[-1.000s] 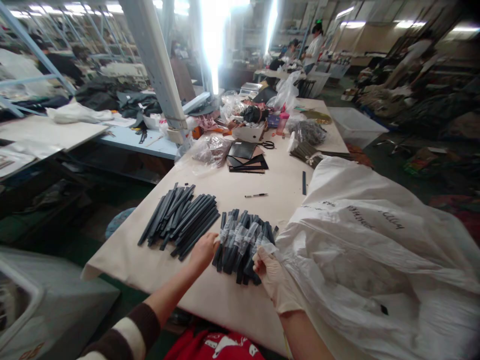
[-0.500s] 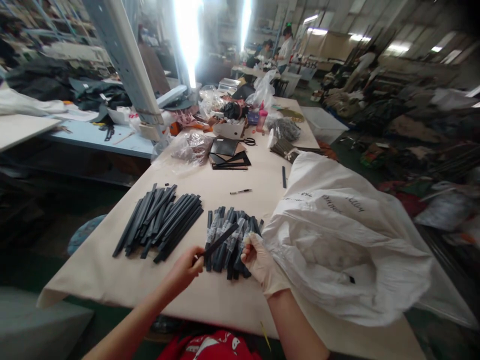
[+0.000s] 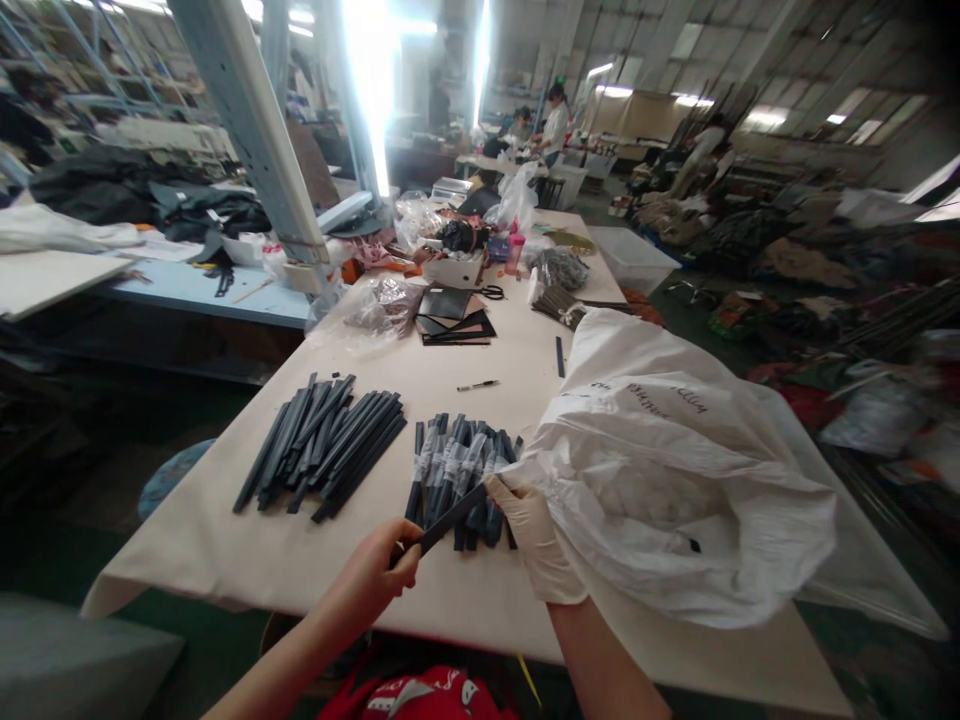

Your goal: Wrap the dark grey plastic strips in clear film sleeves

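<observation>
Left hand (image 3: pixel 379 568), right hand (image 3: pixel 529 522) both closed on dark strip (image 3: pixel 451 516); bare table (image 3: pixel 472 597) between strip and front edge.

Held strip (image 3: pixel 454 517) spans from my left hand (image 3: pixel 384 560) to my right hand (image 3: pixel 531 525), crossing before the near ends of the bundled strips (image 3: pixel 452 465). Left of these on the table (image 3: pixel 202 560): loose strips (image 3: pixel 322 445). Right, just past my right hand: sack (image 3: pixel 675 440). Pen (image 3: pixel 478 385) lies behind the bundles; a single strip (image 3: pixel 560 357) farther right, near the sack. Behind the pen: stacked sheets (image 3: pixel 448 303), plastic bag (image 3: pixel 382 312) at their left, scissors (image 3: pixel 491 293) at their rear right.
</observation>
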`<state>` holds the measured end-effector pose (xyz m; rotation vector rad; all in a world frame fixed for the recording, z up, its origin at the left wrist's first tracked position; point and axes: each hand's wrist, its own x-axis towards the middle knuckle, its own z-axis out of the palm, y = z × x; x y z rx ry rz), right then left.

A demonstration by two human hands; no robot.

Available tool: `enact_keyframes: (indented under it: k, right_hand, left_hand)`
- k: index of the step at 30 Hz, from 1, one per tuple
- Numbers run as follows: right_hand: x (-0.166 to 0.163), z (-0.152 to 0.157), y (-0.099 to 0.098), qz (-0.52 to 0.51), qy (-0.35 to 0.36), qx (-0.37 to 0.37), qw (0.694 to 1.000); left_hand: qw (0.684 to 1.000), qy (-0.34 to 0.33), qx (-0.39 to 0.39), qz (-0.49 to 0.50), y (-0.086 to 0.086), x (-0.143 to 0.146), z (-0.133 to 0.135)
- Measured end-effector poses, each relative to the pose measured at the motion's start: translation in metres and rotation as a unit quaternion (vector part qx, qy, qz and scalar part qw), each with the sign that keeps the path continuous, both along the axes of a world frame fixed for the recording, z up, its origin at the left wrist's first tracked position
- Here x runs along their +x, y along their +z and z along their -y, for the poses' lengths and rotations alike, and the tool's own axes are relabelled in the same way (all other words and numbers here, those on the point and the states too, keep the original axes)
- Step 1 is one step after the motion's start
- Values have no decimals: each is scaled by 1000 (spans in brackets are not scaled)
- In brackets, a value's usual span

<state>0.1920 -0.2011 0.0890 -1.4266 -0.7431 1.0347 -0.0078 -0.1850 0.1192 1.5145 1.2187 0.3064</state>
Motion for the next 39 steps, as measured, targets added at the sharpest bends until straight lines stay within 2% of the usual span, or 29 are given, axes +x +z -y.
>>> enact_keyframes:
  k: [5,8,11,13,16,19,21,24,25,26,28,30,33,36,39]
  right_hand:
    - [-28,14,-5,-55,99,-25,993]
    - [-32,19,-3,-41,97,-25,994]
    - [-32,21,-4,-51,103,-19,993]
    - [-33,21,-5,-76,142,-19,987]
    - [-29,16,-1,-124,176,-30,976]
    - [-28,8,5,-167,84,-8,982]
    - [-36,5,6,-204,7,20,979]
    - [-49,6,3,-271,78,29,959]
    - [-50,7,2,-272,115,16,955]
    - [-50,7,2,-277,121,10,953]
    - [-46,6,1,-293,74,11,953]
    - [-47,4,-2,-323,-5,24,946]
    - [-53,5,-17,-369,48,-17,928]
    - [-47,11,-34,-348,44,-74,934]
    - [-24,19,-46,-289,-15,-108,951]
  left_hand:
    - [999,-10,24,27,3,19,-4]
    - [999,-37,-17,23,-5,19,-3]
    - [998,-38,30,34,-11,19,-2]
    - [996,-24,71,49,-10,18,-3]
    - [996,-42,73,39,-4,15,-5]
    - [994,-74,85,-10,3,14,-5]
    - [993,-53,104,-15,4,17,-4]
    - [993,-11,116,18,-1,21,-2]
    - [994,-13,110,22,-3,20,-1]
    - [995,-21,100,20,-6,19,0]
    - [996,-35,82,10,-11,16,4]
    - [996,-24,84,9,-17,17,7]
    - [994,-15,112,7,-32,24,4]
    - [980,-29,166,-102,-52,31,-17]
    - [939,-17,238,-249,-72,40,-49]
